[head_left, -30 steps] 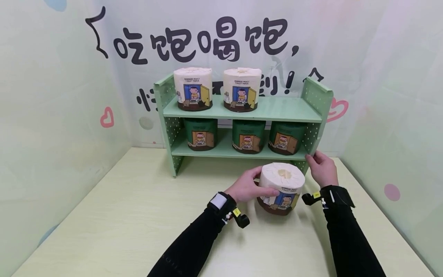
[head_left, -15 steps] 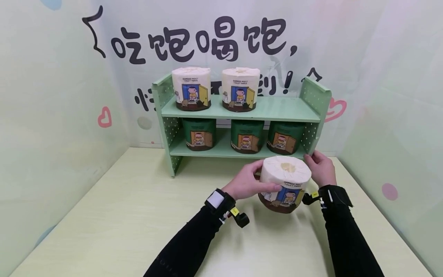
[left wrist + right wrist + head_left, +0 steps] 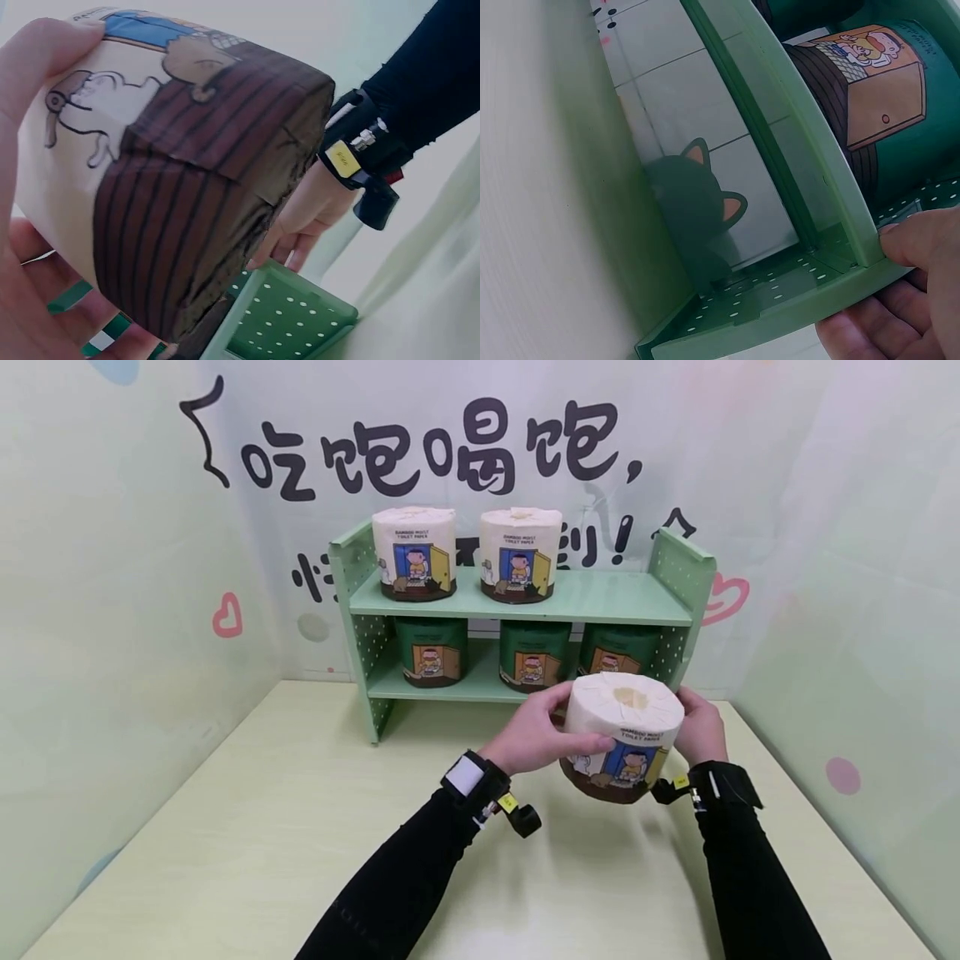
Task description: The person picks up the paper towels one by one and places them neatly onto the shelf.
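Observation:
My left hand (image 3: 531,733) holds a white-wrapped toilet paper roll (image 3: 630,714) off the table, thumb across its printed front. In the left wrist view the roll's dark striped base (image 3: 202,187) is tilted, with fingers beneath. My right hand (image 3: 702,728) grips the right side panel of the green two-tier shelf (image 3: 615,593); the roll hides part of that hand in the head view. The right wrist view shows its thumb on the panel's front edge and fingers on the outer side. Two white rolls, a left one (image 3: 414,556) and a right one (image 3: 521,556), stand on the upper tier.
On the lower tier stand a left green roll (image 3: 431,652), a middle one (image 3: 534,653) and a right one (image 3: 618,647), the last partly covered by the held roll. The shelf stands on a pale table (image 3: 360,810). A printed backdrop (image 3: 450,410) hangs behind.
My left hand has lifted the white toilet paper roll upward, slightly right and closer to the shelf. My right hand stays at the shelf's side panel.

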Tool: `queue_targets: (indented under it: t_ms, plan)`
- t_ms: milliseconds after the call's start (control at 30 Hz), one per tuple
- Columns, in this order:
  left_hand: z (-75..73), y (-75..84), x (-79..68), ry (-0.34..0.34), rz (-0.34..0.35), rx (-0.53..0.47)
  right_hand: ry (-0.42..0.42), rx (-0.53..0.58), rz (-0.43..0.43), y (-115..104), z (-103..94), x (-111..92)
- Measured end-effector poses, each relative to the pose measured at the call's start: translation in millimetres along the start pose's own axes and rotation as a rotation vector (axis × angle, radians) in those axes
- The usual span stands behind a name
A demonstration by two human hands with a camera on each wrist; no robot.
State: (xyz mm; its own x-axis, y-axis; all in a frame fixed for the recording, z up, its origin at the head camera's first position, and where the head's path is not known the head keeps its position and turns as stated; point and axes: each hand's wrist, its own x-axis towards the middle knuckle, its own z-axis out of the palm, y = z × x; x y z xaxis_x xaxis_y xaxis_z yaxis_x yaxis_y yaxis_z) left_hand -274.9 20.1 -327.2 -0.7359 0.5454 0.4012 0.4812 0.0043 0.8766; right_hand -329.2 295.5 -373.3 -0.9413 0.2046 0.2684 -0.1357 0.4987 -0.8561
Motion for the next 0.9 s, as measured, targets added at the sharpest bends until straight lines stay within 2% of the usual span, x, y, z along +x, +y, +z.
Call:
queue_targets:
  t_ms: [133,267,567,900]
  plan:
    - [-3.5,8.1,3.7,0.016,0.020,-0.021,0.013,-0.015,0.026,0.5,1.0,1.4]
    - [-6.2,15.1,9.0,0.050,0.030,0.003,0.020,-0.027,0.047,0.0,1.7,2.1]
    - [-11.1,28.8,25.3,0.089,0.096,-0.006,0.019,-0.059,0.009,1.7,1.5,2.5]
    - [-20.0,51.4,46.0,0.179,0.106,0.007,0.014,-0.068,-0.034,2.4,-0.2,1.8]
